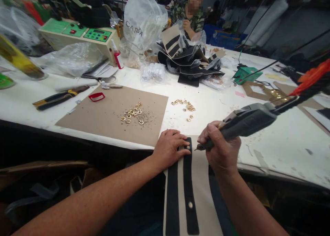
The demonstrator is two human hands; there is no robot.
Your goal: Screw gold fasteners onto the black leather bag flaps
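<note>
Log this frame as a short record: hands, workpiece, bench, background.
left hand: laid on the upper end of a black strap; left hand
right hand: gripping a grey handheld tool, tip just right of the strap; right hand
workpiece: beige panel with black bands, overhanging the bench edge
bench: white table; brown sheet with loose gold pieces; second gold cluster to its right
bench left: pliers, red bottle
background: seated-height co-worker behind a black-and-beige pile
</note>
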